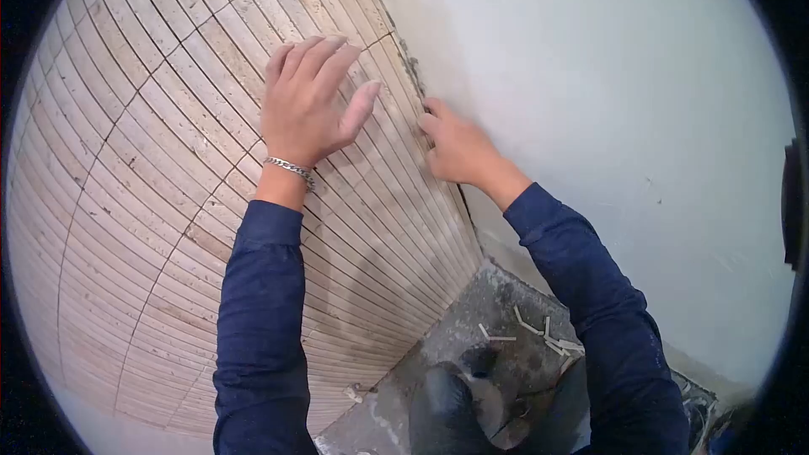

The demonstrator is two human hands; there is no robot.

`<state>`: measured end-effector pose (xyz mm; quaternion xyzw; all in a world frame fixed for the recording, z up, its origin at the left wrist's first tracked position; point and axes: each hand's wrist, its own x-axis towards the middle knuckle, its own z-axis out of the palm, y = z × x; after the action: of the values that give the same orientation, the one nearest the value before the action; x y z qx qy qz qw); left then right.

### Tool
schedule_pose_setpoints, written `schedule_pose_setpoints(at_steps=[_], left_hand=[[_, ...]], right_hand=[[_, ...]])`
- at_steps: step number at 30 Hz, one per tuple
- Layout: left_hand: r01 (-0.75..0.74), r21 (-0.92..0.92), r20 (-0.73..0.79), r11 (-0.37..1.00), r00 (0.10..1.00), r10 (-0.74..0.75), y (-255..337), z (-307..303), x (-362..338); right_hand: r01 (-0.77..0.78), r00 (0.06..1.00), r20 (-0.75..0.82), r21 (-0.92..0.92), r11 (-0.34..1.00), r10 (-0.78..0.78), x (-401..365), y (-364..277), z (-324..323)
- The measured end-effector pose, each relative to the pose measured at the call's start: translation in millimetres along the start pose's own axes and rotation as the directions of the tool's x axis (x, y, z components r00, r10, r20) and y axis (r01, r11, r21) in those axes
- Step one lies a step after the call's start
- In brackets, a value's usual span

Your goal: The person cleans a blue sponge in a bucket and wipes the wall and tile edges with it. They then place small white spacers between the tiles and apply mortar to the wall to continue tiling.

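Note:
Narrow beige stone strips with dark grooves cover the wall on the left. My left hand lies on them with its fingers spread, a chain bracelet at the wrist, holding nothing. At the edge where the strips meet the pale plain wall, my right hand has its fingers curled together against the joint. Whether anything small is between those fingers is hidden.
Below is a grey, dusty floor with several thin pale sticks near my legs. A small pale piece lies by the foot of the strip wall. A dark object shows at the far right.

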<state>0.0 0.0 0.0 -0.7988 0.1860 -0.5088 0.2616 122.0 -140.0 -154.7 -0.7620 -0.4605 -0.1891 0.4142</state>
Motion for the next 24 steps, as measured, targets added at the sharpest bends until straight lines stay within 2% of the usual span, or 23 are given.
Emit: schedule_pose_setpoints(at_steps=[2, 5, 12, 15, 17, 21, 23, 24], left_hand=[[0.001, 0.003, -0.004, 1.0, 1.0, -0.001, -1, -1, 0], [-0.021, 0.032, -0.049, 0.999, 0.999, 0.023, -1, 5, 1], [-0.016, 0.025, -0.042, 1.0, 0.999, 0.017, 1, 5, 1], [-0.019, 0.018, -0.042, 1.0, 0.999, 0.019, 1, 6, 0], [-0.018, 0.017, -0.035, 1.0, 0.999, 0.019, 1, 6, 0], [-0.01, 0.015, -0.035, 1.0, 0.999, 0.01, 1, 6, 0], [-0.02, 0.029, -0.042, 0.999, 0.999, 0.021, 0, 6, 0], [-0.017, 0.029, -0.036, 0.999, 0.999, 0.018, -1, 4, -2]], right_hand=[[-0.013, 0.999, 0.044, 0.007, 1.0, 0.012, -5, 0, 1], [0.004, 0.999, 0.033, 0.028, 1.0, -0.004, -13, 13, 8], [-0.05, 0.999, 0.016, 0.057, 0.997, 0.049, -24, 17, 10], [-0.006, 0.999, -0.038, 0.135, 0.991, 0.011, -23, 17, 10], [0.083, 0.987, -0.149, 0.144, 0.986, -0.061, -20, 18, 14], [0.111, 0.978, -0.191, 0.161, 0.981, -0.08, -13, 16, 10], [0.095, 0.983, -0.177, 0.287, 0.953, -0.045, -16, 12, 3], [0.093, 0.984, -0.172, 0.292, 0.952, -0.043, -23, 7, -4]])
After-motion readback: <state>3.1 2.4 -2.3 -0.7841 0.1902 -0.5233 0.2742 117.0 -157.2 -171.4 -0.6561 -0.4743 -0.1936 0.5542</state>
